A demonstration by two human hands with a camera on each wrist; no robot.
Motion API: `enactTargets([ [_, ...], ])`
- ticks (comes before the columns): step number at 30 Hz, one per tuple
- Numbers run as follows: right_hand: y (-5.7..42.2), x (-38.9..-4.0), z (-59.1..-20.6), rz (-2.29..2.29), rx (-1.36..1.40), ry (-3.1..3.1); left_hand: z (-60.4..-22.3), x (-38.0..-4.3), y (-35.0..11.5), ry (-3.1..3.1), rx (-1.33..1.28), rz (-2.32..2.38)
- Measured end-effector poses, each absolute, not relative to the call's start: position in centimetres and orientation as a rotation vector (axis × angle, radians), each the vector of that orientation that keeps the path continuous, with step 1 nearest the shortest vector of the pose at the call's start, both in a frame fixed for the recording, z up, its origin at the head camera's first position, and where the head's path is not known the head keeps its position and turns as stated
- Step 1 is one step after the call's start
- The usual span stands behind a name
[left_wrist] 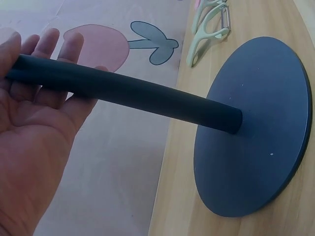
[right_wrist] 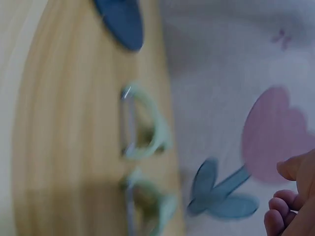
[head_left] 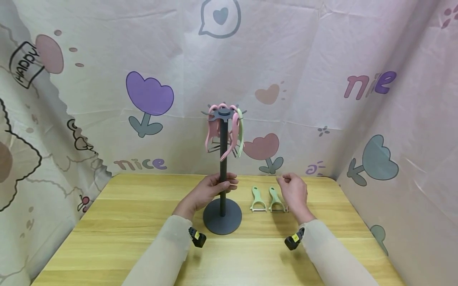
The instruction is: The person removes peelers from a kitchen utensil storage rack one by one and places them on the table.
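Note:
A dark grey rotating stand stands upright on the table, its round base flat on the wood. My left hand holds the pole low down, thumb across the front and fingers behind. From the hooks at the top hang several pink peelers and a light green peeler. Two more light green peelers lie on the table right of the base: a left one and a right one. Beside the right one hovers my right hand, fingers loosely curled around nothing.
The wooden table ends at a printed cloth backdrop close behind the stand. More cloth rises along the right side. Each wrist carries a small black camera, one on the left and one on the right.

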State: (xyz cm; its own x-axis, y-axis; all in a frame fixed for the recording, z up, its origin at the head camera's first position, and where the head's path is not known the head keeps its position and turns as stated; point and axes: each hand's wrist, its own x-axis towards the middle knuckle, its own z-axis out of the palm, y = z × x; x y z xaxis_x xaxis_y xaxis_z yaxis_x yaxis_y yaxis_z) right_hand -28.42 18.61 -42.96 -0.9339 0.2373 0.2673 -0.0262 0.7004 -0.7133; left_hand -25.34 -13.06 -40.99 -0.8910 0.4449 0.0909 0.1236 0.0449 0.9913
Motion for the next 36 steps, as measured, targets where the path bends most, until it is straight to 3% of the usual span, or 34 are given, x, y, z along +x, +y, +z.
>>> enactTargets([
  [19,10.1,-22.5,-31.5,1.392,0.348,-2.073,-41.3,-25.5,-13.0,2.063,0.584,1.944],
  [36,6.2,-21.3,-26.9,1.398,0.496,-2.098,-41.3,-25.5,-12.9,2.049,0.567,1.973],
])
